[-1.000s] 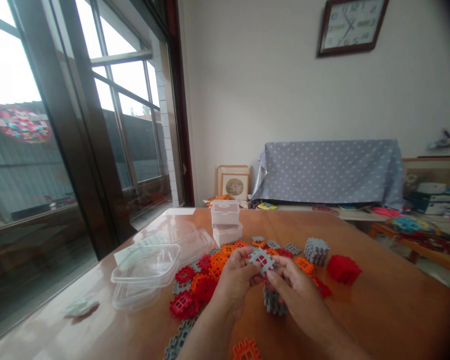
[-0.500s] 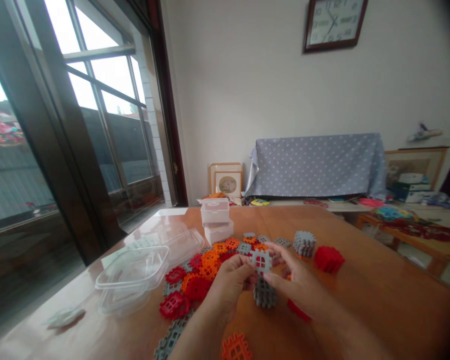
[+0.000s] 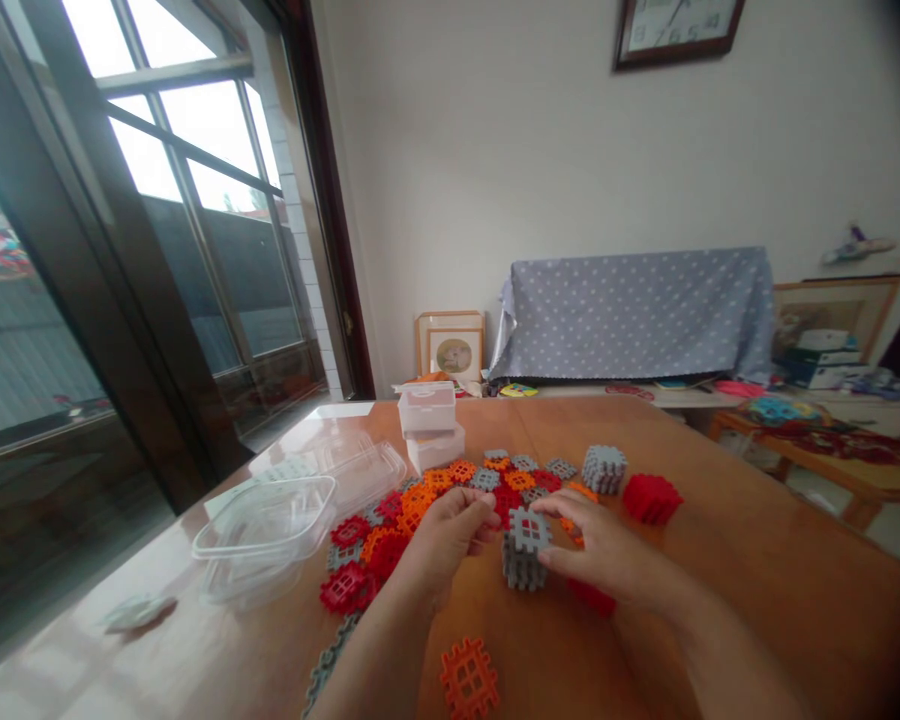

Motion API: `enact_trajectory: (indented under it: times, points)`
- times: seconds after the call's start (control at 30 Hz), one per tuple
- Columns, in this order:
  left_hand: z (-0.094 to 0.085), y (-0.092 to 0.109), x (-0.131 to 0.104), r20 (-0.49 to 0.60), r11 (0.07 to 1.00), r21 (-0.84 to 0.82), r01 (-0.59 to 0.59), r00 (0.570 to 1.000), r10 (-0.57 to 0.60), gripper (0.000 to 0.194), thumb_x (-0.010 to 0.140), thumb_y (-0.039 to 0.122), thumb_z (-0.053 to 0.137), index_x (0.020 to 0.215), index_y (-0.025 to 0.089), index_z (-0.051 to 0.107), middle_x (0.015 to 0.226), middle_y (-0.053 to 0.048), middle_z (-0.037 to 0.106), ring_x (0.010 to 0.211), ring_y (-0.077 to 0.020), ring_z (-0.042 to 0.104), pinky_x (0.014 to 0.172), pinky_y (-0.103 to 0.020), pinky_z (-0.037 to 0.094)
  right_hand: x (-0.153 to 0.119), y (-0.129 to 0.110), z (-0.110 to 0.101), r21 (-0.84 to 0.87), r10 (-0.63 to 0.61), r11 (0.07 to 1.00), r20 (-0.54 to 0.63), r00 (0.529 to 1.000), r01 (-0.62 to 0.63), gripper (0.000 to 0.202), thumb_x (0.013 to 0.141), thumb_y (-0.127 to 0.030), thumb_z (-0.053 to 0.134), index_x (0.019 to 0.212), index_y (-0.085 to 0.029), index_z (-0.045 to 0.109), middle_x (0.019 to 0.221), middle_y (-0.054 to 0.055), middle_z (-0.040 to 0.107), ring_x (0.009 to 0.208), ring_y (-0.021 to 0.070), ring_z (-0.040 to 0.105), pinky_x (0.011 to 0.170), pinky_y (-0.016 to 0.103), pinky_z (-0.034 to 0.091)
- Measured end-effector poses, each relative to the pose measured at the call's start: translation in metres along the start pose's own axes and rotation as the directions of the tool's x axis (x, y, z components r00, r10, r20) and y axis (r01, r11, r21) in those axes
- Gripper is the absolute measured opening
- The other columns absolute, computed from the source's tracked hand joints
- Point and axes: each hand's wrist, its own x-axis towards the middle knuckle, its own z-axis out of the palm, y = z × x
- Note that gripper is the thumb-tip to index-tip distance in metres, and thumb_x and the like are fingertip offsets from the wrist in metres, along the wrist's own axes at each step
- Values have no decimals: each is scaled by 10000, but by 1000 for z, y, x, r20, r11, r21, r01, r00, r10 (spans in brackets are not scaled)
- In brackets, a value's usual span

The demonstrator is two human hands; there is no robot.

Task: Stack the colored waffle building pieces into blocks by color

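A grey window-patterned plastic piece lies slightly askew on top of a stack of grey pieces. My right hand holds that top piece by its right side between thumb and fingers. Left of the stack, my left hand is closed, fingertips pressed together; what it holds, if anything, is too small to make out. Behind and left of my hands spreads a loose pile of orange, red and grey pieces. One orange piece lies alone near the front.
Clear plastic tubs stand at the left, and two white boxes are stacked behind the pile. A grey stack and a red stack stand at the right. A small packet lies at the front left.
The grey piece has come down from between both hands onto the grey stack. My left hand has moved off it to the left. The view has tilted down slightly.
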Motion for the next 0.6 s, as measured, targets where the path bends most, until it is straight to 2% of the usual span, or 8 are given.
enact_trajectory:
  times: [0.1,0.2,0.47,0.6]
  points:
    - [-13,2,4,-115,1000,11,-29,993,31,426,755,569,735,893,187,607,863,-37,706,686,-118,604,644,-234,419,0,8,2,16,10,1000,27,1000,-11,472,715,-300,766,1185,-276,724,1243,77,676,1161,301,611,1061,449,445]
    - [-24,4,7,-182,997,44,-63,981,70,423,765,567,726,899,183,608,860,-33,699,691,-121,600,640,-236,420,1,13,6,17,10,1000,45,999,-11,468,708,-304,782,1173,-285,734,1242,77,678,1159,303,609,1064,461,443]
    - [-37,6,10,-251,983,159,-96,959,134,389,782,553,691,885,183,627,794,-15,674,657,-128,573,600,-231,384,1,16,8,29,19,999,55,998,-21,514,702,-311,788,1211,-290,725,1299,82,666,1219,316,589,1089,476,426]
    - [-44,0,15,-288,960,253,-123,938,196,297,727,450,731,823,186,634,666,11,610,595,-133,523,566,-232,344,0,17,5,27,69,997,75,995,-71,573,701,-344,787,1264,-291,693,1374,85,630,1291,332,546,1135,503,382]
